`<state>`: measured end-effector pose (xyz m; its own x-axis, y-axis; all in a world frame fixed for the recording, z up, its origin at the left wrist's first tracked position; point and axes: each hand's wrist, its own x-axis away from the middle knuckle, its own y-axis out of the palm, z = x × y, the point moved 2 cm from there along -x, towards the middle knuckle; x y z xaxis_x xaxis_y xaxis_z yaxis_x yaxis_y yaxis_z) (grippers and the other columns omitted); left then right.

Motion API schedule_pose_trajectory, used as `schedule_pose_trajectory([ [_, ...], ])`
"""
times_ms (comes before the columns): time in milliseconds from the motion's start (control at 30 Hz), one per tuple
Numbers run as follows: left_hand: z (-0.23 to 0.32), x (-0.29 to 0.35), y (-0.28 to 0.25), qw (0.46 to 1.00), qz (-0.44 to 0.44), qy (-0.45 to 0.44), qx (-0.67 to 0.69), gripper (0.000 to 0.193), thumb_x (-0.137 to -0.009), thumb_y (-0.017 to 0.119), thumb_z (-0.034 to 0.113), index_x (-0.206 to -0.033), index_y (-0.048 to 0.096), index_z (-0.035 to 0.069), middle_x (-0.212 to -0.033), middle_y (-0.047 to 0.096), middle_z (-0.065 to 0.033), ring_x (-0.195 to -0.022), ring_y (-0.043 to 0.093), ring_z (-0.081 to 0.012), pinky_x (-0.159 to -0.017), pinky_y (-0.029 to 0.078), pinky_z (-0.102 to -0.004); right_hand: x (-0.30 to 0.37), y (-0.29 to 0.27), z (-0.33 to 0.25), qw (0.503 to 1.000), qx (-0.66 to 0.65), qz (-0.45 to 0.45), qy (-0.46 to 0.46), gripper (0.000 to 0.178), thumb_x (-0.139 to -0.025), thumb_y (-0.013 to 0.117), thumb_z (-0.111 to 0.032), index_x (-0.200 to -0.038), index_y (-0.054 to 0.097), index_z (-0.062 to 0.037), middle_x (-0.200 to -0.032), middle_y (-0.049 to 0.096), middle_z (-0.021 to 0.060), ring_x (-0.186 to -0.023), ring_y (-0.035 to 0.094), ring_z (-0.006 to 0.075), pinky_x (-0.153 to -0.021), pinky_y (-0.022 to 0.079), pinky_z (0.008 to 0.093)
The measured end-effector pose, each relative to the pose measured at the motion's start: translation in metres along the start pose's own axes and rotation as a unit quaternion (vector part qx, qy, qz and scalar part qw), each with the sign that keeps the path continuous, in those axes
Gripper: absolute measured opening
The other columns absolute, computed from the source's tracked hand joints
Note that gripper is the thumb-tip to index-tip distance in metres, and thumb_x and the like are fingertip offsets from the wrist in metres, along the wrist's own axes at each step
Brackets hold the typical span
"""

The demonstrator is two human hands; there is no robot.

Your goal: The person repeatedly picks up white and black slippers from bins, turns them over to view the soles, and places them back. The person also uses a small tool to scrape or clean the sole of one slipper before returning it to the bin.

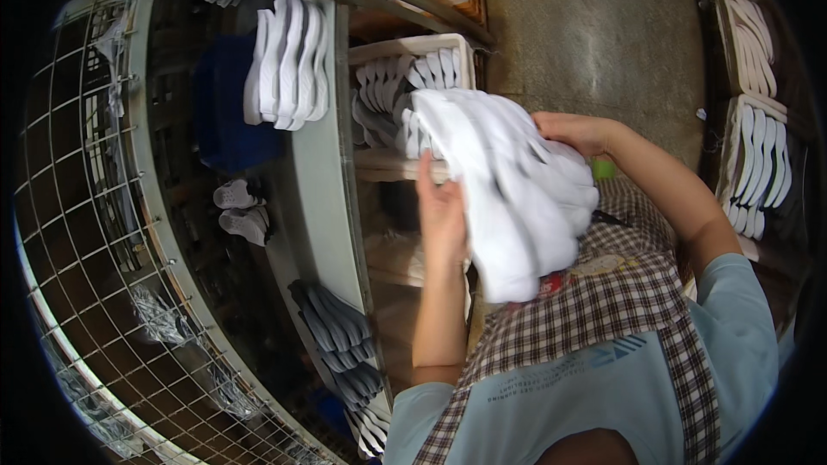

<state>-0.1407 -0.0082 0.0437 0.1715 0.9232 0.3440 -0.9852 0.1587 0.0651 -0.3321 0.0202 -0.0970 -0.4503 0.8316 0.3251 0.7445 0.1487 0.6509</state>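
A: Where did we find the stack of white soles, and how was it held?

B: We found it raised between both hands, in front of the checked apron; it lay beyond the right edge of the metal shelf and, in our view, covered the lower right corner of the pale crate; the left hand gripped its left side, one digit extended and other fingers partly hidden; the right hand was curled around its upper right edge, its fingertips out of our sight.

A: What did we note on the shelf itself?

B: A row of white soles stood toward its upper end; dark grey soles lay along its lower right edge.

A: How did we judge the handling?

B: We took the soles for light, slightly springy foam, hardly fragile but smooth enough to slide on one another; the outline was blurred, so we could not count them; we thought the hold best at the two opposite outer sides, with even inward pressure, since a pinch on one piece might have let its neighbours fan out.
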Motion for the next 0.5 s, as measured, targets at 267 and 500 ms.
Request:
schedule_pose_trajectory([
  [267, 0.023, -0.047, -0.027, 0.778, -0.174, 0.177, -0.578, 0.111, -0.057, 0.084, 0.036, -0.142, 0.020, 0.002, -0.139, 0.031, -0.0284, -0.131, 0.031, -0.0376, -0.107, 0.030, -0.0407, -0.033, -0.035, 0.033, 0.930, 0.298, -0.189, 0.107, 0.045, -0.094, 0.037, -0.028, -0.125, 0.047, 0.0034, -0.119, 0.056, 0.0125, -0.109, 0.049, 0.0186, -0.096, 0.039, 0.0321],
  [500, -0.076, -0.037, -0.064, 0.743, -0.567, -0.229, -0.271, 0.097, -0.071, 0.075, 0.027, -0.144, 0.016, 0.004, -0.143, 0.029, -0.0140, -0.132, 0.027, -0.0226, -0.108, 0.024, -0.0331, -0.030, -0.021, 0.111, 0.872, 0.260, -0.320, 0.263, 0.066, -0.094, 0.034, -0.051, -0.133, 0.038, 0.0025, -0.137, 0.039, 0.0143, -0.126, 0.034, 0.0233, -0.106, 0.026, 0.0351],
])
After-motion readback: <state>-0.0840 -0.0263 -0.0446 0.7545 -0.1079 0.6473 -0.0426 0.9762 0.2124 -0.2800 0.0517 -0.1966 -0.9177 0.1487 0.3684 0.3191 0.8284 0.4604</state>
